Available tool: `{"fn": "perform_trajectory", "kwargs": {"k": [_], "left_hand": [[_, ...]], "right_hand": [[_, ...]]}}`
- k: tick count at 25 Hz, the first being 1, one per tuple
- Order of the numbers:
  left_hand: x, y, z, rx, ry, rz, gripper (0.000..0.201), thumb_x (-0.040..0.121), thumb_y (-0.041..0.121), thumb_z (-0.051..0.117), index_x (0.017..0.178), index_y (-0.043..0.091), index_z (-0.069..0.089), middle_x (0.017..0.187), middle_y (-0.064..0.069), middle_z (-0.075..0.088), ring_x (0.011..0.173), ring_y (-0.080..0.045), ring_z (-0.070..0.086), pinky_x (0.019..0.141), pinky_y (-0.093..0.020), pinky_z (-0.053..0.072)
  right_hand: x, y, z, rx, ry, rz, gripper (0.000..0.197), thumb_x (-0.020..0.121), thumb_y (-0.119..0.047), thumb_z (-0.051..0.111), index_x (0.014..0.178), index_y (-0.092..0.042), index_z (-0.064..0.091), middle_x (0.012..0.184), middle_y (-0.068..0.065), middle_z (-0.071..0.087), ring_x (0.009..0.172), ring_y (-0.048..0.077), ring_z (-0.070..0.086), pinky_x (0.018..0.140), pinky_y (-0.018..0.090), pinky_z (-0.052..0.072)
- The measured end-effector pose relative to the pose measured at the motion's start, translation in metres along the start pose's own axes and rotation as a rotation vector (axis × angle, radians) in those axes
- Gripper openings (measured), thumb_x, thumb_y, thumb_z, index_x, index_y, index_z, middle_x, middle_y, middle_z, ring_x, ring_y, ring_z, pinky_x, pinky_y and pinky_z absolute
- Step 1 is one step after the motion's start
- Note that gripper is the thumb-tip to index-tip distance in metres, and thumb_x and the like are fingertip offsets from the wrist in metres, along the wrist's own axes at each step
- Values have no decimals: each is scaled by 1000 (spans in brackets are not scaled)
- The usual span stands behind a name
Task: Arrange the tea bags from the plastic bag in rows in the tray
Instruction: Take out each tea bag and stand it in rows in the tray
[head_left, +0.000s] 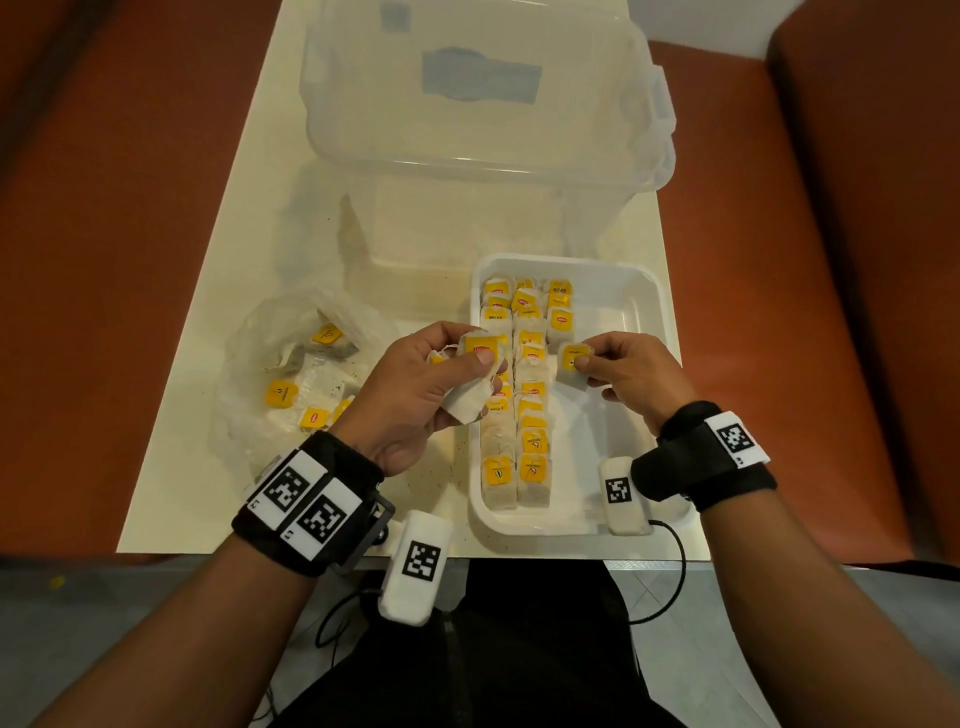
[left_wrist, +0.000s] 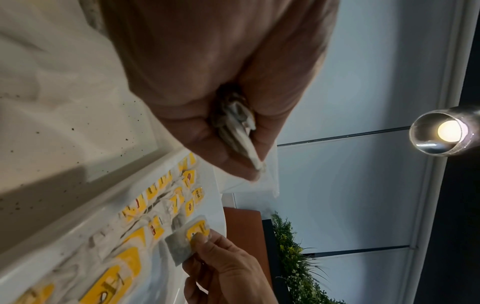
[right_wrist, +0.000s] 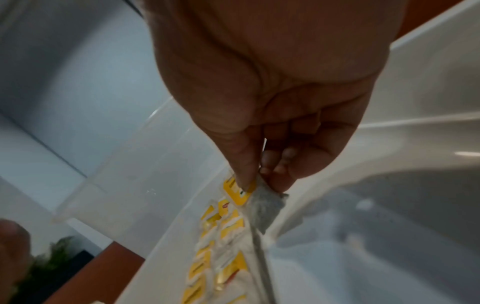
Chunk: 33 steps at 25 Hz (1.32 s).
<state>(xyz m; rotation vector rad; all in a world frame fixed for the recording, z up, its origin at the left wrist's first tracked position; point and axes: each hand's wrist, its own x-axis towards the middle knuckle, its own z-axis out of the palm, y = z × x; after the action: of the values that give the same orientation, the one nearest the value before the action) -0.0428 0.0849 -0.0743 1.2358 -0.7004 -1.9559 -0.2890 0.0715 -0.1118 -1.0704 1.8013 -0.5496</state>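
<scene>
A white tray (head_left: 631, 291) holds rows of tea bags (head_left: 531, 415) with yellow tags: two long rows on its left and a short third row at the far end. My right hand (head_left: 621, 371) pinches one tea bag (head_left: 571, 366) by its tag, just above the near end of that third row; the same bag shows in the left wrist view (left_wrist: 183, 242) and the right wrist view (right_wrist: 262, 207). My left hand (head_left: 441, 379) grips a small bunch of tea bags (head_left: 475, 382) over the tray's left rim. The crumpled plastic bag (head_left: 260, 364) with several more lies to the left.
A large clear plastic bin (head_left: 483, 130) stands on the cream table (head_left: 208, 441) just behind the tray and bag. Rust-coloured seating (head_left: 810, 260) flanks the table. The right half of the tray floor is bare. Tea dust speckles the table near the bag.
</scene>
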Motion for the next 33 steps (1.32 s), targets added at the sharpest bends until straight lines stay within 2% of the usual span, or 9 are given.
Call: {"fn": "perform_trajectory", "kwargs": {"k": [4,10,12,15,17,19,22,24,33], "left_hand": [[-2,1,-2,50,3,5,14,89,12,70,102,13,65,89,-8,74,67,-15,67,51,-25,51],[-5,4,-4,55,29,-32,8,86,22,71,88,20,63,89,-8,75,64,-13,68,47,-22,49],[-6,4,-4,52,30,-43,11,85,23,72,92,17,65,90,-8,74,64,-13,68,45,-21,48],[-7,5,-3,61,29,-43,26,87,22,71,111,12,68,89,-7,74,64,-13,68,45,-20,47],[-7,5,-3,64,31,-43,30,87,21,71,115,12,68,89,-6,74,65,-13,68,45,-20,47],[-7,6,-3,73,35,-43,26,86,22,72,111,14,69,89,-6,74,65,-13,68,45,-20,47],[-8,6,0,80,48,-46,8,86,21,72,92,20,68,83,-5,74,62,-12,67,44,-19,46],[-9,7,2,58,62,-49,8,86,17,72,84,22,66,80,-4,73,59,-10,66,43,-18,45],[-10,9,4,45,79,-31,13,85,14,73,80,21,64,76,-2,72,56,-6,65,41,-16,43]], "right_hand": [[16,0,4,-75,0,-1,5,96,-17,66,98,-16,70,84,3,68,73,15,59,64,26,47],[38,4,12,-58,62,11,10,92,-17,70,100,-13,73,83,7,70,72,18,60,66,29,49],[41,6,13,-36,98,23,8,88,-16,74,95,-15,72,85,7,72,70,17,62,65,29,50],[44,8,14,-5,136,36,11,84,-15,79,88,-15,68,85,8,73,68,17,64,64,30,51],[45,8,14,-3,146,30,11,84,-14,79,88,-14,68,85,11,74,67,18,63,65,31,52],[46,8,14,8,150,27,11,84,-13,78,88,-13,68,84,12,73,67,19,63,67,34,54],[48,9,14,8,156,23,10,84,-13,78,88,-12,69,82,12,73,69,21,64,74,40,58],[49,9,14,18,158,23,10,84,-13,78,89,-13,69,85,13,74,70,22,66,78,44,60],[53,10,17,37,190,28,20,82,-16,81,95,-14,67,89,11,73,70,20,67,75,39,60]]}}
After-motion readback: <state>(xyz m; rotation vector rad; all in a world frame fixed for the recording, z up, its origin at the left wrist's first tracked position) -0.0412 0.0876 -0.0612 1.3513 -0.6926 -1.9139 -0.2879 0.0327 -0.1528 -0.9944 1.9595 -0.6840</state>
